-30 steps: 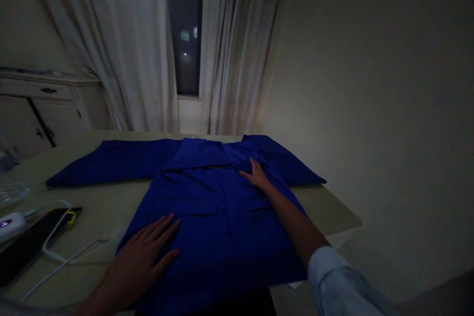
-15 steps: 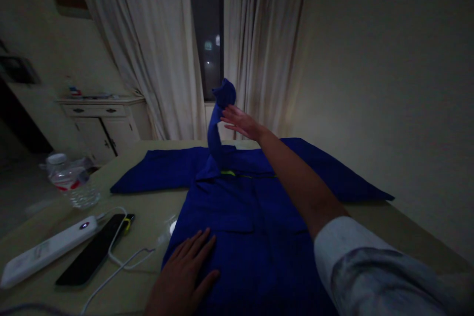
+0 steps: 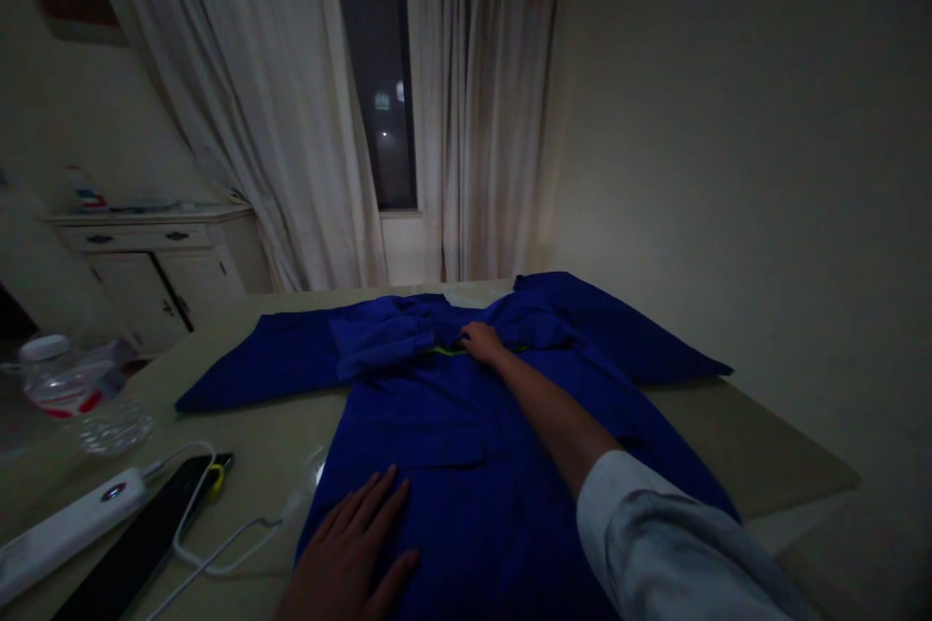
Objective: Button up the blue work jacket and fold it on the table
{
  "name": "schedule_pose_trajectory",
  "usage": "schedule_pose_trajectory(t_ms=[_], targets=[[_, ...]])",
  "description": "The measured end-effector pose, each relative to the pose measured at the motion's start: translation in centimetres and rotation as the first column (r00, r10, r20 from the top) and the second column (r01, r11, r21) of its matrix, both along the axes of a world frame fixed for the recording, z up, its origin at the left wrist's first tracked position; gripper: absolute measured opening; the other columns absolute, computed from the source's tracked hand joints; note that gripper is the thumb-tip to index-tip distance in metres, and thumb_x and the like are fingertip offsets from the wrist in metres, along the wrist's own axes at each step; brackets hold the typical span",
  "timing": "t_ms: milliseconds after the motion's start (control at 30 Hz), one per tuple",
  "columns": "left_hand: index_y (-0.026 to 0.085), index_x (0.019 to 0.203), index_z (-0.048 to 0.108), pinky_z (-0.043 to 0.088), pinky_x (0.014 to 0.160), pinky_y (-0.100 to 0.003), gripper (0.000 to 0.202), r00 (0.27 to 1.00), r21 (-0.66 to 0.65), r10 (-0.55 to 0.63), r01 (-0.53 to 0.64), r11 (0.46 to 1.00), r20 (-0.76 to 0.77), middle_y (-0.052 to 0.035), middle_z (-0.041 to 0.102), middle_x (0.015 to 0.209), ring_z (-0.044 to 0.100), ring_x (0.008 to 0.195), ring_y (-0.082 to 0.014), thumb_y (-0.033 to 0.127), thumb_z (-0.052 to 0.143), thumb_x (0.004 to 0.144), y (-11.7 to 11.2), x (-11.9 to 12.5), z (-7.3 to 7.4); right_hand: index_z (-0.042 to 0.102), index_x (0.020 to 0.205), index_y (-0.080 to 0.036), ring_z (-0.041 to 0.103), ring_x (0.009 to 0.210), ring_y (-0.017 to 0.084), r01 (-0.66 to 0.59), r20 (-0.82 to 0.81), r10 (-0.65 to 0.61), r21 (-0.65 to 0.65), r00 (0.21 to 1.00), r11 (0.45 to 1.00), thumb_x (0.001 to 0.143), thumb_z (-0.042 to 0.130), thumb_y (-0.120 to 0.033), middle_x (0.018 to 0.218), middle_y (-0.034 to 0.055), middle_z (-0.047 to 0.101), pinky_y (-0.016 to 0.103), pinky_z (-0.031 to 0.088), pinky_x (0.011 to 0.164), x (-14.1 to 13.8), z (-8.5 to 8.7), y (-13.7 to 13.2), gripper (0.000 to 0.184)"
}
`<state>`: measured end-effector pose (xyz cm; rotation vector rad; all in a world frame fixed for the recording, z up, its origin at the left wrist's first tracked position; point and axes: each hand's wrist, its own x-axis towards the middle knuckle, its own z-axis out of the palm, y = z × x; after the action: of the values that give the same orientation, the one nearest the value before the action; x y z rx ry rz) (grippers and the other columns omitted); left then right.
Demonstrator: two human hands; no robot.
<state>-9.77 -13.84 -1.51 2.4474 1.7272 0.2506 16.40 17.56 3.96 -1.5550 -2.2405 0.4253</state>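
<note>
A blue jacket (image 3: 451,529) lies spread on a pale table (image 3: 262,441), its hem toward me and its collar end away; its two sleeves (image 3: 262,364) reach out to either side, probably so the body can lie flat. I have the left hand (image 3: 349,543) palm down on the jacket's near left part, fingers slightly apart and thumb out, which I judge keeps the cloth from sliding. My right hand (image 3: 482,342) reaches across the jacket's middle to its neck opening, fingers curled in beside a yellow-green strip (image 3: 448,350); I cannot tell whether they pinch fabric or only touch it. The cloth is bunched on both sides of that opening. Left of the jacket, and apart from it, are a black phone (image 3: 138,543), a white power strip (image 3: 73,534), a white cable (image 3: 177,543) and a clear bottle (image 3: 73,388), perhaps put there to leave the jacket room. Curtains (image 3: 225,116) hang beyond the jacket.
</note>
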Motion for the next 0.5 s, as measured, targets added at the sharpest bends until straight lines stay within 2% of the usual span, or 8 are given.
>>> schedule_pose_trajectory(t_ms=[67, 133, 200, 300, 400, 433, 500], targets=[[0.042, 0.161, 0.037, 0.042, 0.123, -0.054, 0.067, 1.000, -0.019, 0.001, -0.002, 1.000, -0.023, 0.0024, 0.032, 0.168, 0.039, 0.153, -0.0316, 0.070, 0.044, 0.100, 0.2, -0.2, -0.2, 0.081, 0.091, -0.024, 0.070, 0.110, 0.025, -0.003, -0.046, 0.004, 0.031, 0.999, 1.000, 0.084, 0.076, -0.027, 0.106, 0.0055, 0.080, 0.032, 0.049, 0.098, 0.6, 1.5, 0.9, 0.009], [0.043, 0.161, 0.036, 0.042, 0.123, -0.055, 0.069, 0.999, -0.036, 0.008, -0.009, 0.999, -0.043, 0.0030, 0.031, 0.168, 0.039, 0.153, -0.0320, 0.071, 0.043, 0.099, 0.3, -0.4, -0.4, 0.081, 0.086, -0.023, 0.070, 0.104, 0.023, 0.045, -0.124, -0.033, 0.090, 0.992, 0.995, 0.084, 0.075, -0.028, 0.101, 0.0042, 0.080, 0.028, 0.050, 0.094, 2.8, 3.8, 2.2, 0.008], [0.043, 0.161, 0.036, 0.043, 0.122, -0.055, 0.069, 0.999, -0.045, 0.007, -0.009, 0.999, -0.045, 0.0032, 0.031, 0.167, 0.040, 0.152, -0.0326, 0.072, 0.044, 0.098, 0.3, -0.4, -0.4, 0.081, 0.096, -0.021, 0.069, 0.109, 0.023, 0.184, -0.228, -0.142, 0.174, 0.963, 0.967, 0.091, 0.064, -0.029, 0.111, 0.0066, 0.079, 0.029, 0.049, 0.097, 6.8, 6.2, 3.4, 0.020], [0.043, 0.160, 0.039, 0.044, 0.122, -0.055, 0.070, 1.000, -0.038, 0.007, -0.007, 0.999, -0.020, 0.0031, 0.034, 0.166, 0.042, 0.151, -0.0333, 0.072, 0.046, 0.097, 0.3, -0.5, -0.7, 0.074, 0.121, -0.014, 0.064, 0.120, 0.027, 0.482, -0.387, -0.373, 0.237, 0.843, 0.844, 0.100, 0.040, -0.029, 0.123, 0.0158, 0.074, 0.038, 0.048, 0.103, 15.0, 8.5, 4.0, 0.043], [0.045, 0.159, 0.040, 0.045, 0.121, -0.054, 0.069, 1.000, -0.003, 0.013, -0.013, 1.000, -0.001, 0.0039, 0.036, 0.165, 0.045, 0.150, -0.0333, 0.072, 0.049, 0.095, 0.4, -0.8, -1.7, 0.068, 0.128, -0.007, 0.066, 0.114, 0.030, 0.658, -0.468, -0.524, 0.184, 0.712, 0.730, 0.103, 0.032, -0.032, 0.117, 0.0219, 0.074, 0.044, 0.050, 0.100, 22.5, 7.9, 2.4, 0.050], [0.046, 0.158, 0.041, 0.046, 0.120, -0.053, 0.069, 1.000, 0.008, 0.013, -0.013, 1.000, 0.001, 0.0043, 0.037, 0.165, 0.046, 0.149, -0.0331, 0.073, 0.049, 0.095, 0.5, -1.0, -2.1, 0.067, 0.127, -0.005, 0.068, 0.110, 0.030, 0.678, -0.478, -0.544, 0.161, 0.690, 0.717, 0.103, 0.035, -0.035, 0.115, 0.0228, 0.074, 0.043, 0.051, 0.097, 24.2, 7.1, 1.6, 0.050], [0.046, 0.156, 0.045, 0.047, 0.119, -0.053, 0.069, 1.000, 0.017, 0.011, -0.011, 1.000, 0.009, 0.0043, 0.040, 0.164, 0.048, 0.147, -0.0330, 0.072, 0.051, 0.093, 0.7, -1.3, -2.8, 0.067, 0.127, -0.005, 0.071, 0.103, 0.028, 0.666, -0.484, -0.542, 0.122, 0.687, 0.736, 0.102, 0.044, -0.039, 0.114, 0.0230, 0.075, 0.039, 0.053, 0.091, 25.9, 5.1, 0.4, 0.048]])
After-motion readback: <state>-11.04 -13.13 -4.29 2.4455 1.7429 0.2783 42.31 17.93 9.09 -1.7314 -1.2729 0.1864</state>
